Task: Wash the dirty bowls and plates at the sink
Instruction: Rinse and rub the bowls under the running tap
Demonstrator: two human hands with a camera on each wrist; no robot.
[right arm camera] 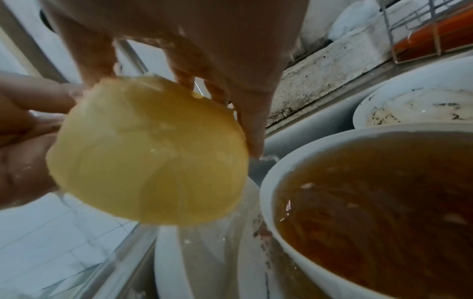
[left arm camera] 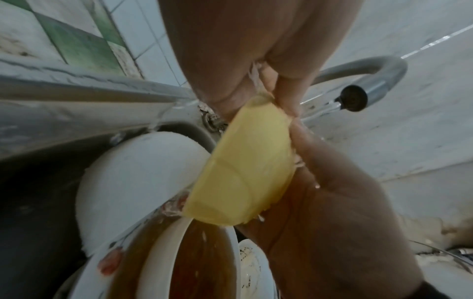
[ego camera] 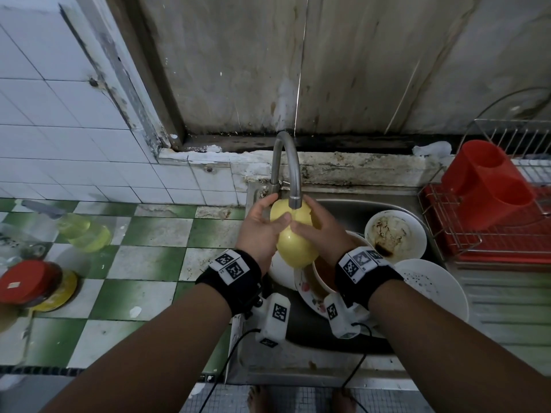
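A small yellow bowl (ego camera: pixel 295 244) is held tilted right under the spout of the faucet (ego camera: pixel 287 168), above the sink (ego camera: pixel 357 193). My left hand (ego camera: pixel 267 217) grips its left rim, thumb across the outside. My right hand (ego camera: pixel 311 223) holds the opposite side, fingers behind the rim. Water runs over the yellow bowl (left arm camera: pixel 245 168) from the spout (left arm camera: pixel 353 99). Below the yellow bowl (right arm camera: pixel 148 153) sits a white bowl (right arm camera: pixel 384 202) full of brown liquid on a flowered plate (ego camera: pixel 307 293). A stained white bowl (ego camera: pixel 393 234) and a speckled white plate (ego camera: pixel 432 284) lie to the right.
Another white dish (left arm camera: pixel 133 172) lies at the sink's left, under the yellow bowl. A wire drying rack (ego camera: pixel 492 242) with a red tray and red cutlery holder (ego camera: pixel 489 186) stands right of the sink. A bottle of yellow liquid (ego camera: pixel 83 231) and a red-lidded jar (ego camera: pixel 29 281) sit on the tiled counter, left.
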